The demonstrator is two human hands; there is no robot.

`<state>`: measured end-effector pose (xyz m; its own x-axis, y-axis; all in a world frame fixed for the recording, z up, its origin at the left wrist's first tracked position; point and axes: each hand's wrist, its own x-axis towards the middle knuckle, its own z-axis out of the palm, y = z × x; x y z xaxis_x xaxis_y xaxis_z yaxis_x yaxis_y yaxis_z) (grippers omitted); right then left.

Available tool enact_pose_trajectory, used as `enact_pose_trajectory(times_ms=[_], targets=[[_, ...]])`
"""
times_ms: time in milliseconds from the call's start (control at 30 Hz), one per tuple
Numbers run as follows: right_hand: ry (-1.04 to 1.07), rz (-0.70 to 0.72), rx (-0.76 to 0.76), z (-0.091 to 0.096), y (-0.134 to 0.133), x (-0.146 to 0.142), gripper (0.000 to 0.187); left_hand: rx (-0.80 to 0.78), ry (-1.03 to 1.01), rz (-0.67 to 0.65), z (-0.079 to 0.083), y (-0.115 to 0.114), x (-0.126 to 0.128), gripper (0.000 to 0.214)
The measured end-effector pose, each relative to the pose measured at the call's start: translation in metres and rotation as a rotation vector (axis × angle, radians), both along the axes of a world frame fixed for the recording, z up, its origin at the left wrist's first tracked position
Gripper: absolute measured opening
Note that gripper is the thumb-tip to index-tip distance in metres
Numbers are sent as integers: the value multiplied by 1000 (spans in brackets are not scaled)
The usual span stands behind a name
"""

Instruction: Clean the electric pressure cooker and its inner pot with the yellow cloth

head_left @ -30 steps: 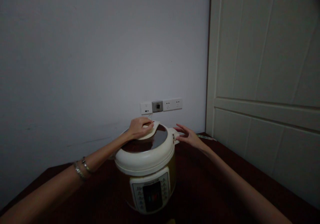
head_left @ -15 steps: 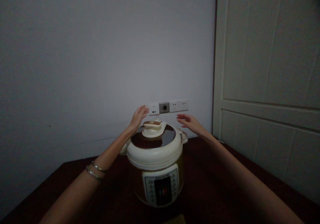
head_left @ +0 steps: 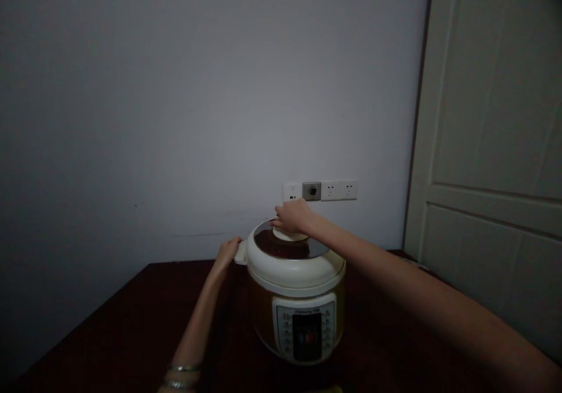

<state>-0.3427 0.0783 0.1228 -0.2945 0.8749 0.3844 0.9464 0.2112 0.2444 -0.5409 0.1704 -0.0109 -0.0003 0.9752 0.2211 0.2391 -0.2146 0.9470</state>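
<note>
Atop the cooker (head_left: 295, 290), the right hand (head_left: 293, 216) is bent over the lid handle (head_left: 290, 236), its fingers curled around the grip so that only the cream base shows beneath. Beside it, the left hand (head_left: 227, 251) touches the side handle (head_left: 241, 253), a short cream lug; whether its fingers close around that lug cannot be told. Two silvery bracelets (head_left: 184, 368) circle the left wrist.

Under the right hand, the lid's top (head_left: 281, 248) is a glossy, dark brown disc with a dull reflection, set in a broad, rounded cream rim (head_left: 290, 273). The lid sits level on the body (head_left: 264, 317), which is golden brown, shadowed and slightly narrower toward its foot. Across the front is a pale-framed control panel (head_left: 327, 325) with columns of small marks, too blurred to read, flanking a dark display (head_left: 307, 337) with faint patches of colour.

The cooker stands upright on a dark reddish table (head_left: 188, 290), near a grey wall (head_left: 211, 118) with white sockets (head_left: 339, 190).
</note>
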Motion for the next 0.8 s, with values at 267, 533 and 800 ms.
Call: enact_pose_trajectory(times_ms=[267,533,800], targets=[[-11,-34,-48,-12,12,7,65,1,1,-47,-6,6,0,25],[61,-68,-51,-17,15,10,65,15,-108,-112,-8,7,1,27],[88,-66,-41,-17,11,9,52,-23,-249,-124,-8,-4,2,28]])
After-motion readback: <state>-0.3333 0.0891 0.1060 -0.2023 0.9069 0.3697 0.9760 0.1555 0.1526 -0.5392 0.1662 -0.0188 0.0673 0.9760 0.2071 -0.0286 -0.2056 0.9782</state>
